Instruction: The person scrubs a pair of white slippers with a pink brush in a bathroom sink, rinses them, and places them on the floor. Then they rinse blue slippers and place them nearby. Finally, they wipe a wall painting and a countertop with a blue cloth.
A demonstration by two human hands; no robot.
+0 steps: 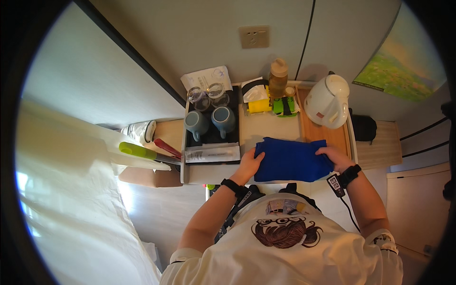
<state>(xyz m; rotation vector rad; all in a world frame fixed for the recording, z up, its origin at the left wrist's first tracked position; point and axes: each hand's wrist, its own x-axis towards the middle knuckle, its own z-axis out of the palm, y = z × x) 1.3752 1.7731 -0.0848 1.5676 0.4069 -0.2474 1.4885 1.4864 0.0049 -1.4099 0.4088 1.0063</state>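
A folded blue cloth (293, 160) lies spread between my hands at the front edge of a light tabletop (267, 130). My left hand (251, 164) grips its left edge, thumb on top. At its right edge, my right hand (334, 158) pinches the cloth with the thumb above; the fingers of both hands are partly hidden beneath it. Behind the cloth's right part is a wooden tray (325, 137) with a white electric kettle (327, 101) on it. Left of my left hand, a black tray (233, 137) holds two blue-grey mugs (210, 123) and a packaged item (213, 153).
Two upturned glasses (208, 96) stand behind the mugs. A capped bottle (278, 78), a yellow packet (259, 105) and a green packet (285, 106) are at the back. Green-handled (137, 150) and red-handled (167, 148) tools are at the left. A black pouch (364, 127) lies right of the table.
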